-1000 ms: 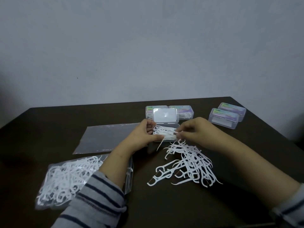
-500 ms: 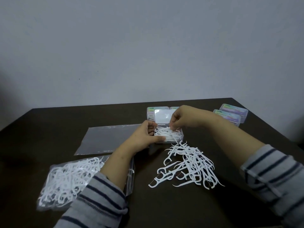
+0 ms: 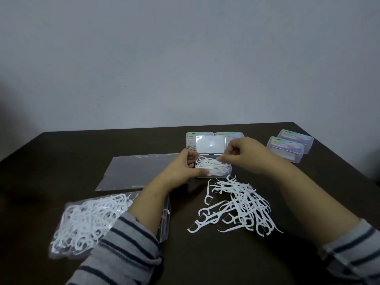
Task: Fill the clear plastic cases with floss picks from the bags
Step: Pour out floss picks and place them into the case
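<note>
An open clear case (image 3: 228, 175) stands mid-table with its lid (image 3: 210, 145) raised, and white floss picks (image 3: 211, 168) lie inside it. My left hand (image 3: 184, 170) grips the case's left end, with the thumb along the front edge. My right hand (image 3: 245, 156) hovers over the right end, its curled fingertips pinching picks in the case. A loose pile of floss picks (image 3: 240, 204) is spread just in front of the case. A clear bag full of floss picks (image 3: 86, 221) lies at front left, partly under my left forearm.
An empty flat plastic bag (image 3: 137, 171) lies left of the case. Two closed cases (image 3: 236, 135) stand behind the open one, partly hidden. Another two closed cases (image 3: 285, 150) stand at the back right near the table's edge. A plain wall rises behind the table.
My right hand rose from the case's front edge to over the case, then shifted slightly right. A pick that hung over the front edge now lies inside. The left hand kept its hold.
</note>
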